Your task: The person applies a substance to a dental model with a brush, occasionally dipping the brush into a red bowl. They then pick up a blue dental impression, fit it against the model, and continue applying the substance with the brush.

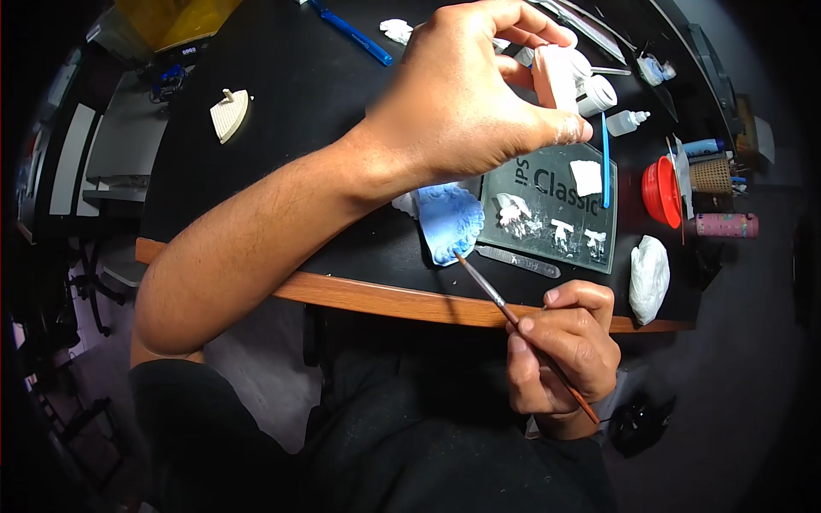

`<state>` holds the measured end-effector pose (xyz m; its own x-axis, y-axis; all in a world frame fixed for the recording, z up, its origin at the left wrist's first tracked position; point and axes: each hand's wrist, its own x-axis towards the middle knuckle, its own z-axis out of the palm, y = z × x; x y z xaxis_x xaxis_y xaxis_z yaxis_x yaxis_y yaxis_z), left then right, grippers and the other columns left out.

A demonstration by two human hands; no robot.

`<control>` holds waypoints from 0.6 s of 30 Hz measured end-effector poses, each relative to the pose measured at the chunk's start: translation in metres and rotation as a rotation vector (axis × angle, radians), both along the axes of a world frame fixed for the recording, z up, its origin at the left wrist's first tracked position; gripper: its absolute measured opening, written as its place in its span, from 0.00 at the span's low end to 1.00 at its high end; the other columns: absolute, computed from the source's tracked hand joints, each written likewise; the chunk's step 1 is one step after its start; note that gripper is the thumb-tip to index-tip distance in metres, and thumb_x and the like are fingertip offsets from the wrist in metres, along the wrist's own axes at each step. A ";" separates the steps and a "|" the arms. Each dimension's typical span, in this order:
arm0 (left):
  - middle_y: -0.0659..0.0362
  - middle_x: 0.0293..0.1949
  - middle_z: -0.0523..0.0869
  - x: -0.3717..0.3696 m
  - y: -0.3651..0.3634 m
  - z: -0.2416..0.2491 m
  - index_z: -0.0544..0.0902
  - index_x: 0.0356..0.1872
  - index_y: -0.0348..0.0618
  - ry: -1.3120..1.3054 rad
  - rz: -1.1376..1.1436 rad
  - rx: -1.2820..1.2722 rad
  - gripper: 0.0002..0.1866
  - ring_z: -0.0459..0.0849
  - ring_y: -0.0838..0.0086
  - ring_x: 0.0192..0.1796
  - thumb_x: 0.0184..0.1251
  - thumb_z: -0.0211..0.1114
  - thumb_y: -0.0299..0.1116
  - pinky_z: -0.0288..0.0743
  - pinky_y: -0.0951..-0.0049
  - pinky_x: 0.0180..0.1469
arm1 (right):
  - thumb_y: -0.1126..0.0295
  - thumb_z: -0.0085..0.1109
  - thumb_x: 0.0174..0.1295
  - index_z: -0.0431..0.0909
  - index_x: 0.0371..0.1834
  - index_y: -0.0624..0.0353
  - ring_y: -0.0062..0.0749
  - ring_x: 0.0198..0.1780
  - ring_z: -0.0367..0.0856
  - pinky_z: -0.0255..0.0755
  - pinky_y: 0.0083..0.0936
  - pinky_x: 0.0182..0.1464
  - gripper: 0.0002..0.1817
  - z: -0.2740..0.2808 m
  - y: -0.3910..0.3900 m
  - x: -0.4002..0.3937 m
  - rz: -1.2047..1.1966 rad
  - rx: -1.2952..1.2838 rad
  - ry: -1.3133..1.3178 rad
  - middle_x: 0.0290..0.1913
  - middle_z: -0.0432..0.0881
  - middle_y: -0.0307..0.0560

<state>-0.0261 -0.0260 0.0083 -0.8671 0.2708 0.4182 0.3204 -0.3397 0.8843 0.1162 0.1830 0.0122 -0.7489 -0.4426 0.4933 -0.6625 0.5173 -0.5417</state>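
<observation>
My right hand (569,346) grips a slender paintbrush (492,291) with a reddish-brown handle. The brush tip is right at the lower edge of a blue dental model (449,222) with tooth shapes along its rim. Across the view reaches my left arm, and my left hand (496,85) is curled around a pale pinkish-white object (556,79), with white residue on the thumb. A dark glass slab (543,231) marked "Classic" lies beside the model, bearing white paste smears (517,214) and a folded white tissue (587,178).
White jars (596,96) and a dropper bottle (629,122) stand beyond the slab. At right are a red bowl (661,192), a pink patterned can (727,225) and wadded tissue (650,280). A blue pen (351,32) and a beige fan-shaped piece (229,116) lie farther left.
</observation>
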 end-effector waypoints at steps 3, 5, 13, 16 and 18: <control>0.56 0.47 0.85 0.002 0.005 -0.001 0.78 0.54 0.35 0.046 0.078 -0.050 0.24 0.87 0.76 0.49 0.59 0.81 0.25 0.86 0.73 0.52 | 0.81 0.73 0.45 0.88 0.36 0.60 0.37 0.42 0.82 0.77 0.27 0.43 0.13 -0.004 -0.003 -0.004 0.023 -0.040 -0.037 0.29 0.87 0.40; 0.55 0.50 0.84 0.001 0.005 -0.002 0.78 0.56 0.35 0.053 0.104 -0.083 0.27 0.88 0.72 0.51 0.58 0.82 0.24 0.87 0.71 0.54 | 0.82 0.73 0.44 0.89 0.34 0.60 0.37 0.42 0.82 0.77 0.27 0.43 0.12 -0.002 -0.001 0.000 0.062 -0.096 -0.096 0.29 0.87 0.40; 0.48 0.60 0.81 -0.001 0.010 -0.005 0.78 0.62 0.33 0.043 0.141 -0.145 0.33 0.89 0.61 0.59 0.55 0.84 0.25 0.87 0.63 0.62 | 0.83 0.69 0.54 0.84 0.41 0.60 0.39 0.43 0.81 0.76 0.32 0.51 0.12 0.005 0.069 -0.014 -0.288 -0.022 0.301 0.35 0.86 0.42; 0.45 0.61 0.80 0.001 0.011 -0.003 0.77 0.62 0.32 0.027 0.145 -0.170 0.34 0.89 0.60 0.59 0.55 0.84 0.25 0.88 0.61 0.61 | 0.80 0.68 0.60 0.86 0.43 0.64 0.44 0.54 0.80 0.74 0.36 0.59 0.08 0.007 0.114 -0.027 -0.543 0.034 0.301 0.39 0.88 0.47; 0.45 0.61 0.80 0.001 0.011 -0.004 0.77 0.63 0.31 0.031 0.149 -0.190 0.34 0.89 0.60 0.59 0.55 0.84 0.25 0.88 0.61 0.61 | 0.78 0.66 0.63 0.88 0.47 0.66 0.45 0.56 0.81 0.74 0.36 0.61 0.10 0.021 0.141 -0.042 -0.517 0.142 0.334 0.43 0.90 0.50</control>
